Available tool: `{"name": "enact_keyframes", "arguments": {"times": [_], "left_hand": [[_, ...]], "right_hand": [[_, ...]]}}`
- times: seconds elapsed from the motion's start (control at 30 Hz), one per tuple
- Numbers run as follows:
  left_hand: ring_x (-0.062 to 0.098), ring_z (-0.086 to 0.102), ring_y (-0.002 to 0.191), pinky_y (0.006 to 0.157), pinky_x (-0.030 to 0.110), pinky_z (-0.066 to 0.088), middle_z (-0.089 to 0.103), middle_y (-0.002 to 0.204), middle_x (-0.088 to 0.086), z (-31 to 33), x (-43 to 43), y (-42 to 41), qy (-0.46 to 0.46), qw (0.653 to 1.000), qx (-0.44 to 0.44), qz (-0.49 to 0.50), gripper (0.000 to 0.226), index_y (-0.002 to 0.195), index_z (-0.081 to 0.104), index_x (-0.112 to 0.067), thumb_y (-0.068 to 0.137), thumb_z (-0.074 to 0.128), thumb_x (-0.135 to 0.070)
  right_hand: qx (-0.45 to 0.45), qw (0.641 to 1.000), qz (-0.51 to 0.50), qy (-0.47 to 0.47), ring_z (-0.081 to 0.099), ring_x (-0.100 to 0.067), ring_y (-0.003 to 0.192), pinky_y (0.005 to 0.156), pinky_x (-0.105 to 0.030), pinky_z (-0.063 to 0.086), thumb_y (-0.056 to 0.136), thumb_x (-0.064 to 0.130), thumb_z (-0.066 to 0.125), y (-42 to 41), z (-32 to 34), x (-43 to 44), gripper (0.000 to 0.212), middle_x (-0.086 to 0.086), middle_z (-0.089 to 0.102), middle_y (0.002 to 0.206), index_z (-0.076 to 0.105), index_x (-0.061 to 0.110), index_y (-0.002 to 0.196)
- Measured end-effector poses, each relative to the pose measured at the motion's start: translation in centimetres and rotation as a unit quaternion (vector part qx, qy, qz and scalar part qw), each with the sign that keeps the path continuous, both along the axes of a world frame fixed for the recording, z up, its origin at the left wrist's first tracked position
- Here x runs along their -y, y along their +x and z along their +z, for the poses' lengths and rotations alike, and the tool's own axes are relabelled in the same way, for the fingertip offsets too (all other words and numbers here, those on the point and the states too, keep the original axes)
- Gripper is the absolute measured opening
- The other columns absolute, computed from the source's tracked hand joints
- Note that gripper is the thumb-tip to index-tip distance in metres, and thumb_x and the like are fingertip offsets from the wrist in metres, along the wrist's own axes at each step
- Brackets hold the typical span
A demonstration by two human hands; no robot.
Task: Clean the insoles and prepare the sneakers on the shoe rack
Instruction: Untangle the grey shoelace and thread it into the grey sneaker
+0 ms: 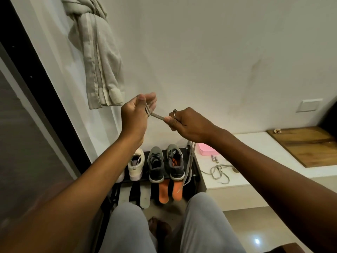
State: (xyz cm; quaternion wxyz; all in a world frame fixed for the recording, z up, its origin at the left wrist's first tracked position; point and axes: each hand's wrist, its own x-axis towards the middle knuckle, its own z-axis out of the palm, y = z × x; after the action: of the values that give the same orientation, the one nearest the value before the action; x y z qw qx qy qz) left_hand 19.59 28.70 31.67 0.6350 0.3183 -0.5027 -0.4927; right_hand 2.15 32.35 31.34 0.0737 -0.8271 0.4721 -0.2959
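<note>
Sneakers first: the grey pair (156,165) sat toe-out on the shoe rack (145,154) beside a white sneaker (135,165), and their orange insoles (163,191) lay pulled out on the floor just in front, next to a pale insole (145,197), presumably left flat there to air. And up in front of the person, the action was on a grey lace (157,116). The left hand (135,115) was half open, fingers loose, with the lace looped round it and seemingly trapped under the thumb, acting as the anchor. The right hand (184,123) was closed tight, pinching the lace, and the stretch between the two ran taut, which looked like winding or drawing it straight. The tail dropped from the right fist and dangled beside the rack. A second lace (218,172) lay coiled on the low white ledge (237,181), parked out of the way near a pink block (207,150).
</note>
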Motion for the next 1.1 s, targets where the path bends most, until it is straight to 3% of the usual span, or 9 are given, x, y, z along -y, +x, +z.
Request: {"name": "enact_keyframes", "arguments": {"times": [0.17, 0.37, 0.47, 0.53, 0.63, 0.73, 0.83, 0.93, 1.1], "left_hand": [[0.014, 0.075, 0.088, 0.089, 0.04, 0.06, 0.077, 0.094, 0.001, -1.9, -0.4, 0.0, -0.068, 0.968, 0.243, 0.014, 0.035, 0.102, 0.074, -0.013, 0.11, 0.041, -0.025], [0.018, 0.055, 0.054, 0.06, 0.032, 0.045, 0.077, 0.083, 0.007, -2.6, -4.9, -1.5, -0.06, 0.938, 0.309, -0.146, 0.045, 0.086, 0.068, -0.008, 0.108, 0.032, -0.023], [0.019, 0.048, 0.046, 0.054, 0.031, 0.038, 0.071, 0.074, 0.017, -1.4, -5.7, -1.3, 0.039, 0.942, 0.214, -0.257, 0.058, 0.078, 0.063, -0.005, 0.111, 0.024, -0.032], [0.02, 0.052, 0.049, 0.056, 0.032, 0.04, 0.066, 0.07, 0.013, -0.4, -5.9, -0.7, 0.098, 0.944, 0.106, -0.297, 0.056, 0.076, 0.057, -0.01, 0.11, 0.023, -0.039], [0.019, 0.063, 0.06, 0.059, 0.025, 0.048, 0.064, 0.07, 0.005, 0.5, -5.8, -0.3, 0.128, 0.947, -0.016, -0.293, 0.048, 0.074, 0.048, -0.016, 0.11, 0.028, -0.04], [0.02, 0.074, 0.073, 0.061, 0.02, 0.057, 0.071, 0.075, 0.006, 0.9, -5.7, -0.6, 0.149, 0.936, -0.135, -0.289, 0.044, 0.075, 0.046, -0.015, 0.11, 0.03, -0.035], [0.028, 0.076, 0.093, 0.071, 0.024, 0.061, 0.077, 0.094, 0.015, 1.6, -4.9, -0.6, 0.137, 0.92, -0.242, -0.277, 0.041, 0.077, 0.048, -0.012, 0.112, 0.029, -0.025], [0.032, 0.073, 0.106, 0.088, 0.028, 0.06, 0.075, 0.108, 0.019, 2.0, -3.7, -0.2, 0.104, 0.929, -0.257, -0.243, 0.037, 0.083, 0.05, -0.011, 0.111, 0.031, -0.023], [0.031, 0.07, 0.112, 0.097, 0.032, 0.056, 0.072, 0.117, 0.018, 0.4, -2.2, -0.1, 0.061, 0.974, -0.174, -0.133, 0.03, 0.094, 0.057, -0.005, 0.11, 0.039, -0.023]], "right_hand": [[-0.076, 0.993, 0.003, -0.086, 0.041, -0.012, 0.043, 0.049, -0.029, 0.031, 0.103, 0.055, 0.034, 0.0, 1.9, -0.3, 0.056, 0.002, 0.043, 0.049, 0.041, 0.025, 0.057], [-0.08, 0.992, -0.028, -0.095, 0.035, -0.015, 0.042, 0.051, -0.03, 0.028, 0.094, 0.068, 0.021, -1.0, 3.6, 1.0, 0.071, 0.0, 0.038, 0.045, 0.039, 0.015, 0.05], [-0.009, 0.997, -0.017, -0.07, 0.042, -0.021, 0.044, 0.052, -0.033, 0.035, 0.094, 0.078, 0.015, -1.0, 2.8, 1.5, 0.085, -0.004, 0.045, 0.047, 0.045, 0.01, 0.051], [0.069, 0.996, -0.012, -0.051, 0.044, -0.015, 0.046, 0.056, -0.031, 0.04, 0.093, 0.079, 0.012, -1.3, 2.0, 1.6, 0.078, 0.004, 0.043, 0.047, 0.042, 0.02, 0.05], [0.153, 0.988, -0.005, -0.029, 0.036, -0.011, 0.045, 0.057, -0.013, 0.034, 0.095, 0.074, 0.017, -1.1, 0.2, 1.1, 0.073, 0.002, 0.035, 0.048, 0.038, 0.018, 0.052], [0.2, 0.98, 0.005, -0.001, 0.04, -0.01, 0.049, 0.054, -0.029, 0.034, 0.095, 0.075, 0.017, 0.1, -1.9, 0.6, 0.086, -0.002, 0.045, 0.051, 0.055, 0.004, 0.062], [0.209, 0.977, 0.008, 0.028, 0.037, -0.005, 0.051, 0.057, -0.026, 0.03, 0.1, 0.067, 0.018, 1.3, -3.3, 0.1, 0.064, 0.015, 0.043, 0.052, 0.046, 0.024, 0.06], [0.16, 0.987, -0.007, 0.025, 0.038, -0.006, 0.054, 0.059, -0.025, 0.031, 0.106, 0.052, 0.023, 1.6, -3.6, -0.4, 0.053, 0.015, 0.043, 0.055, 0.042, 0.028, 0.062], [0.0, 1.0, -0.004, 0.021, 0.051, -0.006, 0.06, 0.061, -0.024, 0.039, 0.109, 0.036, 0.038, 0.8, -2.1, -1.0, 0.042, 0.009, 0.053, 0.067, 0.06, 0.015, 0.08]]}}
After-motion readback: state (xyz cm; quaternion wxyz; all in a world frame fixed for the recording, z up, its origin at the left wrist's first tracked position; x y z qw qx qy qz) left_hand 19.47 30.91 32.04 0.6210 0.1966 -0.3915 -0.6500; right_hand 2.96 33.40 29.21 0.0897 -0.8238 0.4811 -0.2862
